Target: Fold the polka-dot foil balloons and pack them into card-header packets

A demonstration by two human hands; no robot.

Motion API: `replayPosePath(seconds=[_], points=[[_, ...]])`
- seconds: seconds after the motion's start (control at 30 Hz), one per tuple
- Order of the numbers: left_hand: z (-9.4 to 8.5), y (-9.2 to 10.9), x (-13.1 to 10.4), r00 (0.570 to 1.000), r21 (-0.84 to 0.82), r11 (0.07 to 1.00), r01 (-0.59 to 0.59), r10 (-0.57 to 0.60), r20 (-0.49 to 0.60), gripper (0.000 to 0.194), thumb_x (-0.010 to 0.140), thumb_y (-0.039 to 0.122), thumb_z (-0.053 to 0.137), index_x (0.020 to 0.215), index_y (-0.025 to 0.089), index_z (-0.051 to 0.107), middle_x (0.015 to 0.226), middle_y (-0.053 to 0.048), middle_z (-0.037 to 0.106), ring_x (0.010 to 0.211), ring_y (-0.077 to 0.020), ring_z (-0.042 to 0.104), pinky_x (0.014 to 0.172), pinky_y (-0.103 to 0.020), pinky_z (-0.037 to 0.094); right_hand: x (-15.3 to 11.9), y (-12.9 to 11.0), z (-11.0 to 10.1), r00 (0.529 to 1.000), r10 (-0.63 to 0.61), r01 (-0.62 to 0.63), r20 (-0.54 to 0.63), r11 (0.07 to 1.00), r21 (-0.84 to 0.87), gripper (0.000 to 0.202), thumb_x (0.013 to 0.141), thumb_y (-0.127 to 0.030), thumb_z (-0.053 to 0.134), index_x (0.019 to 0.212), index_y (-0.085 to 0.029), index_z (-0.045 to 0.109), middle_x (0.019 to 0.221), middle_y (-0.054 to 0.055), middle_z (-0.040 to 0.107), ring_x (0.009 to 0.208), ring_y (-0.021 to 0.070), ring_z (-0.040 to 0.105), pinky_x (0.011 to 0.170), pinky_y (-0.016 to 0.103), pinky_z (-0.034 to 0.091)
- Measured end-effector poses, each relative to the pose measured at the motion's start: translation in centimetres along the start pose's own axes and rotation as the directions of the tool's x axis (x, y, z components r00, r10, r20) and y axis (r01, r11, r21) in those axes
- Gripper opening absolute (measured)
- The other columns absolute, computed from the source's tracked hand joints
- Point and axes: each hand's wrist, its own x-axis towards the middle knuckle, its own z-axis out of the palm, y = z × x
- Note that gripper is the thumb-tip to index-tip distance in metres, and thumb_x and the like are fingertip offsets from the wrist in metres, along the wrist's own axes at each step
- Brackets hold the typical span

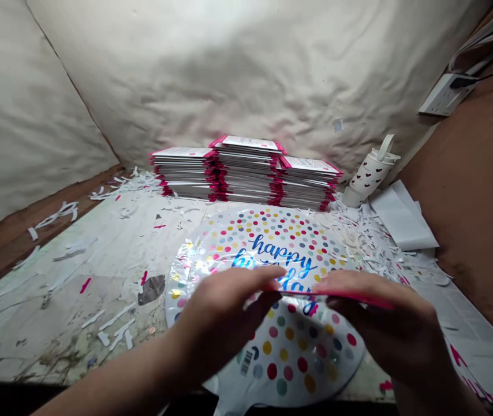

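Note:
A thin pink-edged sheet [301,293], seen nearly edge-on, is held level between my two hands. My left hand [224,303] pinches its left end, and my right hand [387,318] grips the right end. Beneath them a flat foil balloon [290,346] with coloured dots and blue "happy birthday" lettering lies on the table. Both hands hide part of the lettering. Behind the balloon stand three stacks of pink-edged cards, the left [183,173], the middle [249,170] and the right [307,182].
A white cup with hearts [368,178] stands at the back right, beside white paper sheets [404,216]. Paper scraps [119,326] litter the table [47,312]. A power socket [448,95] is on the right wall.

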Motion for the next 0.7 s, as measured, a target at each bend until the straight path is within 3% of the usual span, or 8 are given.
replayPosePath(seconds=[0.17, 0.27, 0.33, 0.37, 0.43, 0.5, 0.6, 0.7], points=[[-2.6, -1.4, -0.4, 0.988, -0.075, 0.995, 0.071, -0.06, 0.143, 0.022, 0.082, 0.025, 0.055, 0.098, 0.027, 0.069, 0.091, -0.002, 0.071, 0.079, -0.0216, 0.066, 0.071, -0.028, 0.052, 0.8, 2.9, 1.4, 0.93, 0.324, -0.187, -0.175, 0.824, 0.534, 0.035, 0.089, -0.043, 0.04, 0.099, -0.023, 0.066, 0.088, 0.009, 0.07, 0.075, 0.0246, 0.067, 0.066, 0.039, 0.056], [-6.9, -3.3, 0.1, 0.964, 0.292, 0.956, -0.012, 0.089, -0.251, 0.022, 0.08, 0.026, 0.058, 0.099, 0.031, 0.068, 0.096, 0.004, 0.07, 0.084, -0.0198, 0.065, 0.077, -0.029, 0.051, 0.8, 5.4, 1.4, 0.897, 0.39, -0.205, -0.209, 0.785, 0.585, 0.05, 0.087, -0.055, 0.032, 0.111, -0.021, 0.059, 0.101, 0.012, 0.067, 0.086, 0.0269, 0.065, 0.077, 0.044, 0.053], [-11.3, -5.0, 1.7, 0.784, 0.616, 0.775, 0.14, 0.293, -0.547, 0.029, 0.082, 0.025, 0.054, 0.108, 0.031, 0.063, 0.113, 0.006, 0.063, 0.101, -0.0195, 0.058, 0.091, -0.032, 0.043, 0.0, 6.9, 1.0, 0.861, 0.454, -0.266, -0.229, 0.786, 0.558, 0.047, 0.087, -0.053, 0.033, 0.111, -0.021, 0.059, 0.098, 0.011, 0.067, 0.087, 0.0261, 0.064, 0.08, 0.043, 0.051], [-13.6, -6.0, 2.9, 0.746, 0.697, 0.677, 0.237, 0.333, -0.577, 0.033, 0.085, 0.025, 0.049, 0.117, 0.028, 0.057, 0.124, 0.005, 0.056, 0.111, -0.0197, 0.052, 0.099, -0.034, 0.037, -0.7, 7.7, 0.8, 0.839, 0.495, -0.313, -0.227, 0.78, 0.542, 0.046, 0.088, -0.051, 0.032, 0.11, -0.021, 0.059, 0.095, 0.011, 0.068, 0.086, 0.0255, 0.065, 0.08, 0.043, 0.051], [-17.7, -8.1, 6.0, 0.758, 0.78, 0.524, 0.342, 0.337, -0.559, 0.036, 0.092, 0.025, 0.033, 0.122, 0.02, 0.052, 0.13, 0.002, 0.051, 0.119, -0.0182, 0.044, 0.1, -0.032, 0.033, -2.3, 9.0, 0.4, 0.79, 0.582, -0.426, -0.192, 0.747, 0.511, 0.045, 0.089, -0.048, 0.029, 0.108, -0.022, 0.059, 0.091, 0.011, 0.069, 0.085, 0.0254, 0.064, 0.081, 0.044, 0.05], [-20.1, -10.4, 9.6, 0.84, 0.809, 0.433, 0.398, 0.183, -0.511, 0.041, 0.094, 0.024, 0.024, 0.124, 0.013, 0.049, 0.132, -0.001, 0.048, 0.12, -0.0208, 0.042, 0.099, -0.033, 0.033, -4.0, 10.0, 0.1, 0.742, 0.649, -0.517, -0.168, 0.713, 0.472, 0.045, 0.089, -0.048, 0.028, 0.107, -0.022, 0.061, 0.089, 0.011, 0.069, 0.085, 0.0264, 0.064, 0.083, 0.047, 0.048], [-20.6, -13.5, 15.3, 0.9, 0.821, 0.424, 0.382, 0.03, -0.434, 0.036, 0.09, 0.018, 0.03, 0.117, 0.011, 0.053, 0.127, -0.004, 0.053, 0.114, -0.0219, 0.048, 0.095, -0.033, 0.035, -5.8, 10.8, -0.3, 0.704, 0.693, -0.597, -0.158, 0.697, 0.396, 0.047, 0.089, -0.048, 0.025, 0.105, -0.023, 0.062, 0.089, 0.011, 0.069, 0.087, 0.0278, 0.065, 0.085, 0.049, 0.047], [-19.1, -15.1, 19.9, 0.92, 0.81, 0.454, 0.371, -0.058, -0.388, 0.032, 0.082, 0.007, 0.04, 0.111, 0.007, 0.056, 0.123, -0.015, 0.055, 0.112, -0.0263, 0.049, 0.093, -0.036, 0.035, -6.5, 10.5, -1.0, 0.745, 0.657, -0.629, -0.118, 0.75, 0.205, 0.044, 0.09, -0.046, 0.028, 0.105, -0.025, 0.063, 0.09, 0.009, 0.07, 0.085, 0.0264, 0.066, 0.079, 0.044, 0.053]])
